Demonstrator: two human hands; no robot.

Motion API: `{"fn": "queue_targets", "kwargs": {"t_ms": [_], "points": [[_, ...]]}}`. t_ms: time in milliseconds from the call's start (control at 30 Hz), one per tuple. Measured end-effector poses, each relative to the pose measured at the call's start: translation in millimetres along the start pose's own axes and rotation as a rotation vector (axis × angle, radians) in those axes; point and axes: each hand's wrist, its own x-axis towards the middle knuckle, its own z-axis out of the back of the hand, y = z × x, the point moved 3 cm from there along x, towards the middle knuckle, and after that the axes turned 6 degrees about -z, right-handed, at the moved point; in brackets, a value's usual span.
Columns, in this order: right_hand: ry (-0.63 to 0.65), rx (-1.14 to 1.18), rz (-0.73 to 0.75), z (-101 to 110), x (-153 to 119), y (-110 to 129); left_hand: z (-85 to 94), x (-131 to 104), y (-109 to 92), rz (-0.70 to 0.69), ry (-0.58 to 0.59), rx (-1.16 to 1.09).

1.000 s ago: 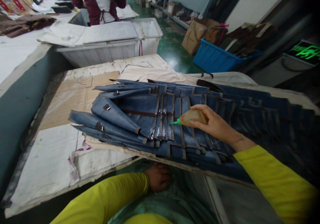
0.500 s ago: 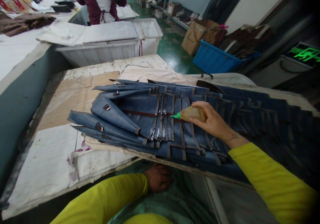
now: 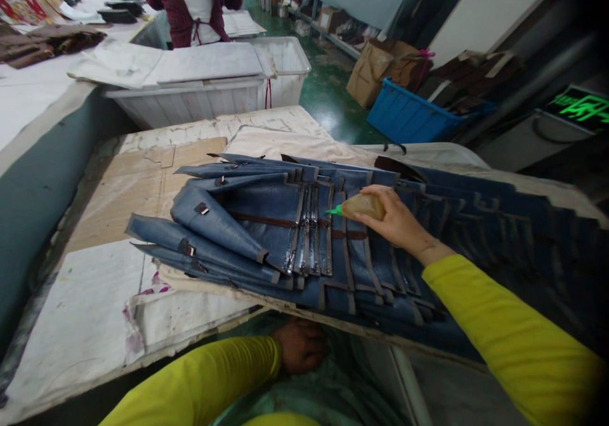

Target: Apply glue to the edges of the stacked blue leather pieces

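Blue leather-like pieces (image 3: 266, 191) with grey edge strips lie overlapped in a long row on the table. My right hand (image 3: 397, 219) is wrapped round a yellowish squeeze bottle (image 3: 364, 207), tilted so its green nozzle (image 3: 334, 211) points left, close to the strips. Shiny wet-looking lines (image 3: 311, 248) run along several strips left of the nozzle. A dark brown band (image 3: 266, 219) crosses the pieces. Below the table's front edge, my left hand (image 3: 301, 345) rests on green cloth over my lap, fingers curled; whether it holds anything is hidden.
Cardboard and white sheets (image 3: 71, 299) cover the table's left part. Behind it stand white bins (image 3: 190, 99) and a person in a dark red top (image 3: 178, 7). A blue crate (image 3: 409, 112) and a cardboard box (image 3: 368, 73) sit on the floor at the back right.
My right hand and the bottle have moved slightly left and up, and the nozzle sits a little higher over the strips. My left hand has stayed at my lap.
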Motion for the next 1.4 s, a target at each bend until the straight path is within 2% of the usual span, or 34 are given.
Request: {"fn": "queue_targets", "kwargs": {"t_ms": [433,667,800,900,967,1033,1167,1267,1400], "points": [[-0.114,-0.042,0.030,-7,33,-24,3.2,2,1,-0.016,-0.001,-0.003],[-0.186,-0.070,-0.044,-5,42,-32,1.5,3,2,-0.020,-0.004,-0.012],[-0.159,-0.050,-0.095,-6,36,-34,1.9,2,3,-0.028,-0.015,-0.023],[-0.087,0.002,-0.200,-5,28,-37,0.2,2,3,-0.018,-0.020,-0.028],[-0.019,0.056,-0.281,-1,24,-39,-1.7,2,4,-0.013,-0.017,-0.033],[-0.017,0.087,-0.326,8,23,-40,-3.0,1,4,-0.013,-0.019,-0.040],[-0.148,-0.004,-0.289,30,32,-40,-2.7,1,3,0.007,-0.022,-0.054],[-0.144,-0.088,-0.221,35,40,-36,-1.2,1,2,0.017,-0.012,-0.054],[-0.124,-0.152,-0.174,30,45,-31,-0.4,1,2,0.010,-0.019,-0.044]]}}
